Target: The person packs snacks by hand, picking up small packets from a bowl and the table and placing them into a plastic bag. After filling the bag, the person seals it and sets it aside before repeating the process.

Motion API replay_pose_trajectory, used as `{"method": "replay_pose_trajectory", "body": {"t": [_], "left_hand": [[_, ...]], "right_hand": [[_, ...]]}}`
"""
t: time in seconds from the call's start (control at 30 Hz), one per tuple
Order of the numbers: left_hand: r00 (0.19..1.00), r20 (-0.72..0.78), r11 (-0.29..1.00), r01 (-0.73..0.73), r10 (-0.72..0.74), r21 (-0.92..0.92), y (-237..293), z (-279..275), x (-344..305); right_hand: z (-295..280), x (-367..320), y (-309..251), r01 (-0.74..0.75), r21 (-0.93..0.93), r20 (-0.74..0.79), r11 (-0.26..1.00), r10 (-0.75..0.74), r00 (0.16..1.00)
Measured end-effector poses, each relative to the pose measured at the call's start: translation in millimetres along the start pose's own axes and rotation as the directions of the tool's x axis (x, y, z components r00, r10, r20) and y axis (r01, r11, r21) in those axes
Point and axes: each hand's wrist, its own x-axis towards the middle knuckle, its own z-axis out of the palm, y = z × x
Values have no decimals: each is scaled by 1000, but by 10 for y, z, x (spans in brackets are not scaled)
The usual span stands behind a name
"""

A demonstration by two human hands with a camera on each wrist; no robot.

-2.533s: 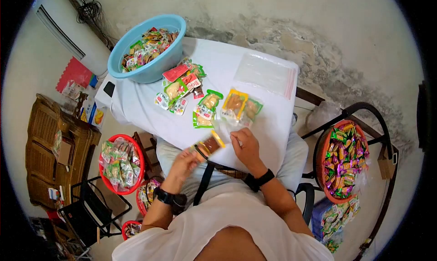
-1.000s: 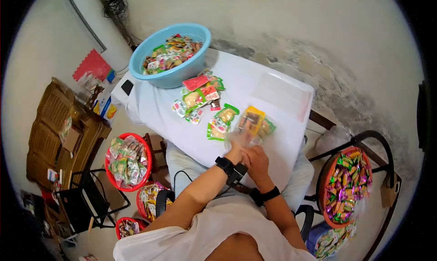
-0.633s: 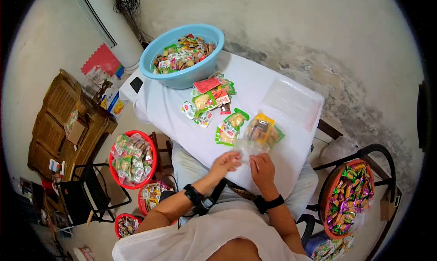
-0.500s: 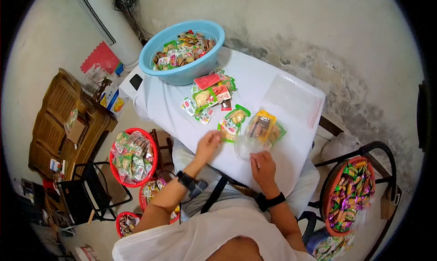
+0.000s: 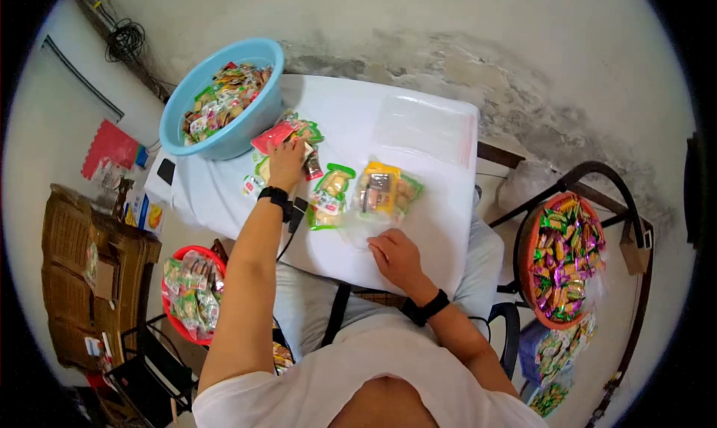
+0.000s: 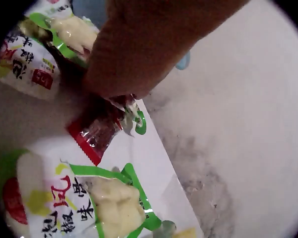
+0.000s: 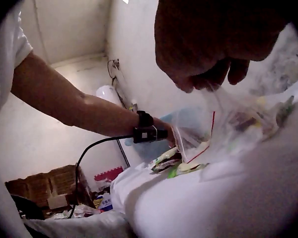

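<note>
Here, right fingers (image 7: 237, 72) pinching clear bag (image 7: 223, 130), left fingers (image 5: 288, 152) touching packets (image 5: 273, 135)

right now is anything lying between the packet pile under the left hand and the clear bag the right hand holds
Yes: green-edged packets lie on the white-covered table between the packet pile under the left hand and the clear bag. They look low enough to pass over.

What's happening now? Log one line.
left hand: at packet pile, grip unclear | right hand: pinches clear bag | clear bag: packets inside | blue tub: beside pile
</note>
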Motion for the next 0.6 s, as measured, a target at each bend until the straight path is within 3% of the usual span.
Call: {"method": "replay_pose_trajectory", "body": {"t": [0.07,0.13,0.17,0.2,0.27,0.3,0.37,0.4,0.47,0.53,0.6], "left_hand": [[999,23,999,-32,31,20,-14,-167,76],[967,242,995,66,-82,73,-31,-316,141],[997,42,998,62,-64,27,-172,-89,133],[997,42,998,61,-63,27,-221,-129,124],[976,-24,959,206,-215,-196,-277,-320,110],[976,-24,959,208,-217,-195,-295,-430,92],[894,-115,793,319,-434,-519,-347,-627,25],[891,-113,793,326,-440,-514,-414,-653,-28],[868,31,508,318,-495,-801,-600,-715,-157],[801,257,229,434,-541,-871,-617,-902,-401],[784,444,-190,402,-434,-896,-663,-869,-667]], "right_hand": [[1,-8,4,1,3,-7,1000,-1,1000],[15,-2,-4,6,5,-23,1000,-6,1000],[19,-2,-12,4,5,-25,1000,-4,1000],[18,-1,-18,4,0,-27,1000,-4,1000],[15,-14,-18,5,-5,-30,1000,-5,1000],[22,-22,-12,-13,-4,-39,1000,13,999],[29,-25,-17,-27,3,-45,1000,27,999],[31,-21,-16,-55,33,-61,998,57,997],[46,-43,2,-74,77,-67,994,80,995],[96,-33,28,-121,108,-71,987,130,989],[84,-6,-1,-150,157,-34,976,157,987]]}}
